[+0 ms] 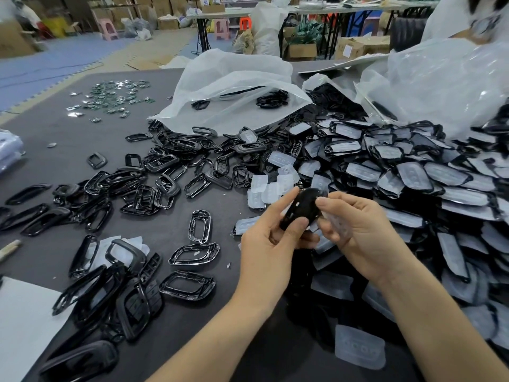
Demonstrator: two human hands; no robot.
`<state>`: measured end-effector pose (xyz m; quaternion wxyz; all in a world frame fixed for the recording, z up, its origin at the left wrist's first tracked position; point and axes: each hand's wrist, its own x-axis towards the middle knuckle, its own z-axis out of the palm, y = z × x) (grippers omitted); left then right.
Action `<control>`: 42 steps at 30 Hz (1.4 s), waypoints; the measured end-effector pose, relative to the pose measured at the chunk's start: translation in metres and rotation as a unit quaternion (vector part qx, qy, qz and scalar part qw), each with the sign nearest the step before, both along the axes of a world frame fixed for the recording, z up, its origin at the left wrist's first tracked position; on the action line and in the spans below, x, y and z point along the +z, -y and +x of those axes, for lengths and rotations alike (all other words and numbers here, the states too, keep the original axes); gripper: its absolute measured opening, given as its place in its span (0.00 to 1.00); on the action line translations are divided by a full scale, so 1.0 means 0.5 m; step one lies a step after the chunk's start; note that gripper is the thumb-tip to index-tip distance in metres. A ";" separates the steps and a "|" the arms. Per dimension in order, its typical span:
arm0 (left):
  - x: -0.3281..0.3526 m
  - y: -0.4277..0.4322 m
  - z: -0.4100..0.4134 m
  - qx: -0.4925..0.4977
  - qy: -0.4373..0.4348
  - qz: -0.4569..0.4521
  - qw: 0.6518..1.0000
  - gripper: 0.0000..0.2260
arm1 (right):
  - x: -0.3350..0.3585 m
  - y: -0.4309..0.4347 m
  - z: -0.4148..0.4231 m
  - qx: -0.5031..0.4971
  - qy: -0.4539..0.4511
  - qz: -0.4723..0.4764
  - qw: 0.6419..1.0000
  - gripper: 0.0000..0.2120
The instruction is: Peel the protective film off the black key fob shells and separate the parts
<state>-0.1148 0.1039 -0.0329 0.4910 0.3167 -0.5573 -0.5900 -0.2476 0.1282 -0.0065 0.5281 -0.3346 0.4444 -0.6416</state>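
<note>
Nearest, a loose translucent pad (359,348) lies on the dark worktop (165,224) among others of its kind, just right of the two forearms. Beyond it the left hand (268,241) and the right hand (360,230) meet over one black key fob shell (304,206), held clear of the worktop between them. The left grip is narrow and holding the shell, thumb across its near face and forefinger stretched along its far edge. The right grip pinches at the shell's right edge with the thumb tip. A clear dimpled piece (334,226) lies against its curled fingers; whether that is film or a button pad I cannot tell.

By my reading, the step in hand is the start of stripping this one shell. The next move calls for the left hand to hold the shell steady while the right draws the clear layer away from the edge, evenly enough that it does not tear. The parts then go to their own piles.

Farther off, bare black frames (154,183) are scattered to the left, and a deep heap of pale-covered shells (413,172) rises to the right, so most of the job seems to remain. Behind these sit white plastic bags (234,86), and at the far left small green circuit boards (113,97).
</note>
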 end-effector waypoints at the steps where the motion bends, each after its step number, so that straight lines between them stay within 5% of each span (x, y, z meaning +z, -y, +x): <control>1: 0.002 0.001 -0.002 -0.014 -0.036 0.031 0.999 0.15 | 0.000 0.000 -0.001 0.008 0.015 -0.004 1.000 0.02; 4: 0.007 0.007 0.000 -0.053 -0.108 0.108 0.987 0.07 | -0.001 0.001 -0.004 0.014 0.046 -0.016 0.999 0.05; 9: 0.014 0.025 0.016 -0.088 -0.126 0.225 0.962 0.16 | 0.005 -0.002 -0.010 0.007 0.001 -0.041 0.999 0.05; 13: 0.030 0.045 0.035 -0.229 -0.153 0.356 0.893 0.22 | 0.011 -0.011 -0.013 0.040 -0.056 -0.084 0.994 0.03; 19: 0.043 0.038 0.056 -0.374 -0.228 0.448 0.779 0.16 | 0.012 -0.020 -0.016 0.139 -0.167 -0.098 0.971 0.11; 25: 0.041 0.041 0.062 -0.427 -0.271 0.460 0.731 0.13 | 0.014 -0.020 -0.020 0.176 -0.184 -0.081 0.964 0.11; 29: 0.042 0.043 0.063 -0.392 -0.269 0.433 0.766 0.10 | 0.010 -0.015 -0.012 0.096 -0.204 -0.076 0.971 0.13; 34: 0.020 0.042 0.029 -0.163 -0.105 0.237 0.952 0.08 | 0.006 -0.007 -0.007 -0.082 -0.160 -0.110 0.978 0.18; 42: 0.012 0.027 0.020 -0.120 -0.056 0.102 0.986 0.10 | 0.007 -0.005 -0.001 -0.088 -0.078 -0.121 0.986 0.12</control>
